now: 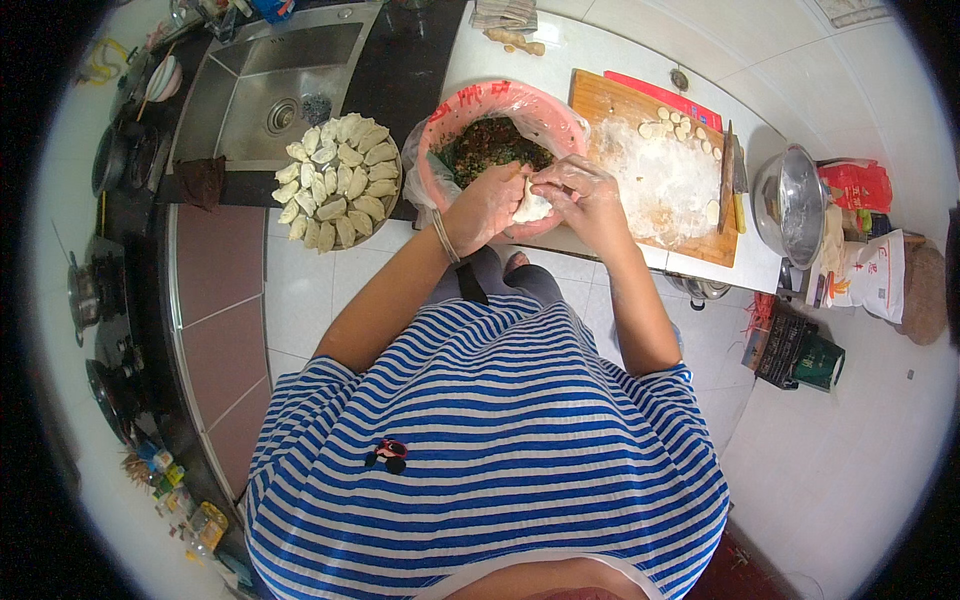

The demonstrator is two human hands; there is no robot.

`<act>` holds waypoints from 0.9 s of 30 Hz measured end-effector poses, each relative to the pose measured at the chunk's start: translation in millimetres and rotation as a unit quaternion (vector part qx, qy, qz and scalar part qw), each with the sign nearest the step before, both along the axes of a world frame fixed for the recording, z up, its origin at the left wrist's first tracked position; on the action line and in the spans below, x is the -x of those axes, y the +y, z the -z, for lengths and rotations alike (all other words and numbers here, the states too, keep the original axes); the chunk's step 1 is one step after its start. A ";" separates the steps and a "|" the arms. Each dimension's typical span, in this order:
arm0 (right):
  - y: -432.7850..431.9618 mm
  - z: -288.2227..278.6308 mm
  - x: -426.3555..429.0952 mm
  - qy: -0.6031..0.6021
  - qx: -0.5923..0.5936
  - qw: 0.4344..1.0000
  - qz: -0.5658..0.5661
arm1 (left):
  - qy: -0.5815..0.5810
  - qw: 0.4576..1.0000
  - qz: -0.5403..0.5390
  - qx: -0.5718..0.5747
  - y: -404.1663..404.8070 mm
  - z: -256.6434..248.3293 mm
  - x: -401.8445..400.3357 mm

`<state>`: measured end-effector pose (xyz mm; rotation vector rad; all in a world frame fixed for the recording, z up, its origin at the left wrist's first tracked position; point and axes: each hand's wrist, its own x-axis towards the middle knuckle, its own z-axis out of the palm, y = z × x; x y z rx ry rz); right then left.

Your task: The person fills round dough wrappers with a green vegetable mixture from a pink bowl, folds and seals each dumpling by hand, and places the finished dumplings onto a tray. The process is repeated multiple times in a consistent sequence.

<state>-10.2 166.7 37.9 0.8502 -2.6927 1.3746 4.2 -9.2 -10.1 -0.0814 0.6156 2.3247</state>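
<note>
A white dough dumpling [532,207] is held between my two hands, over the near rim of a pink basin [450,105] lined with clear plastic. My left hand [484,206] grips it from the left. On its right side, the floury fingers of my right hand [585,199] pinch the dough edge. Chopped dark green filling [495,146] lies in the basin behind the hands. Left of the basin, a round tray of shaped dumplings [343,180] stands near the sink. To the right, small dough pieces [675,120] lie on a floured wooden cutting board [600,94].
A rolling pin [725,176] and a knife [739,180] lie at the board's right edge. Beyond them stands a steel bowl [789,206] beside bags [855,187]. The steel sink [255,97] is at the upper left. Ginger [515,40] lies behind the basin.
</note>
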 end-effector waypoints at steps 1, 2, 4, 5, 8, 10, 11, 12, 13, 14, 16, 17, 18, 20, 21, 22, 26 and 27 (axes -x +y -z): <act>0.4 2.8 0.6 0.012 -0.005 1.000 -0.006 | 0.005 1.000 0.002 -0.005 0.3 0.3 0.0; 0.4 5.0 0.9 0.023 -0.010 1.000 -0.003 | 0.004 1.000 0.007 -0.009 0.5 -0.4 0.1; -0.2 7.4 1.1 0.045 -0.021 0.999 0.001 | 0.000 1.000 0.016 -0.020 0.4 -4.5 -0.2; -0.6 7.8 1.2 0.078 -0.025 0.997 0.005 | 0.005 1.000 0.009 -0.014 -0.1 -7.4 -1.1; -2.7 4.9 -0.7 0.083 -0.025 0.996 0.030 | 0.025 1.000 -0.004 0.010 -1.4 -17.2 -3.6; -5.9 -4.6 -6.3 -0.040 -0.011 0.997 0.063 | 0.040 0.999 -0.005 0.034 -1.4 -21.8 -3.6; -5.7 -2.3 -4.2 -0.012 -0.013 0.999 0.046 | 0.041 0.998 -0.010 0.037 -1.0 -23.0 -3.7; -4.8 1.5 -0.4 0.017 -0.015 0.999 0.029 | 0.043 0.998 -0.014 0.040 -0.4 -24.4 -3.9; -4.0 3.5 1.7 0.045 -0.017 0.999 0.012 | 0.044 0.998 -0.017 0.043 0.0 -25.1 -4.0; -3.4 1.8 1.7 0.047 -0.026 0.999 0.005 | 0.040 0.999 -0.006 0.023 0.3 -19.8 -2.7; -3.4 -3.0 1.7 0.050 -0.045 0.998 -0.009 | 0.032 0.999 0.016 -0.018 0.5 -9.0 1.0; -3.3 -3.1 2.2 0.046 -0.049 0.998 -0.011 | 0.027 0.999 0.013 -0.009 -0.2 -7.2 0.1; -3.0 -2.7 3.0 0.041 -0.052 0.998 -0.012 | 0.023 1.000 0.011 0.000 -0.6 -11.4 -0.9; -2.3 -0.9 3.8 0.044 -0.054 0.997 -0.014 | 0.017 1.000 0.011 0.001 -0.8 -12.1 -1.1; -1.9 1.0 3.9 0.052 -0.053 0.997 -0.015 | 0.015 1.000 0.013 -0.006 -0.7 -9.0 -0.6; -1.7 1.9 4.0 0.060 -0.051 0.997 -0.016 | 0.013 1.000 0.014 -0.014 -0.7 -6.2 -0.2; -0.7 3.8 3.2 0.105 -0.080 0.991 -0.013 | 0.030 0.999 0.018 0.026 -0.5 -1.6 -0.3; 0.2 8.9 2.8 0.123 -0.090 0.988 -0.010 | 0.025 0.999 0.017 0.029 -1.1 -2.3 -0.8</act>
